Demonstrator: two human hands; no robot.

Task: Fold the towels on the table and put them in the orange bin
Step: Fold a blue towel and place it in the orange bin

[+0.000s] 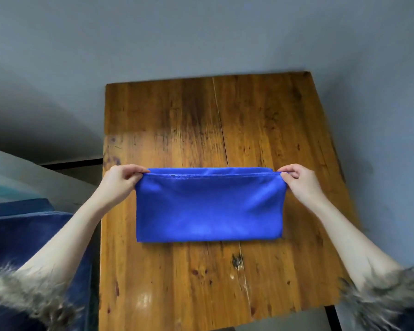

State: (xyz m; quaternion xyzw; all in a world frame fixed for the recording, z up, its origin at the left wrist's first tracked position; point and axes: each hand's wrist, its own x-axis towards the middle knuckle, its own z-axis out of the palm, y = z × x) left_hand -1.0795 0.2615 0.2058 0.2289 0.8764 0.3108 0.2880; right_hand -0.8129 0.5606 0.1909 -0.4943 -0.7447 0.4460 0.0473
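Fur cuffs (29,292) nearest; my left hand (120,181) and right hand (299,181) pinch the blue towel (209,209) corners over the tabletop (177,120); uneven release would skew the fold.

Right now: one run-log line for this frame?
stage: first fold | blue towel: folded in half on wooden table | left hand: pinches far-left corner | right hand: pinches far-right corner | orange bin: not in view

Table (177,120): wooden planks, worn, dark stains, seam running far-to-near down middle; glossy patch near front edge; blue towel (209,209) lies flat on it, folded double, centred across seam, near fold straight, far edges slightly lifted.
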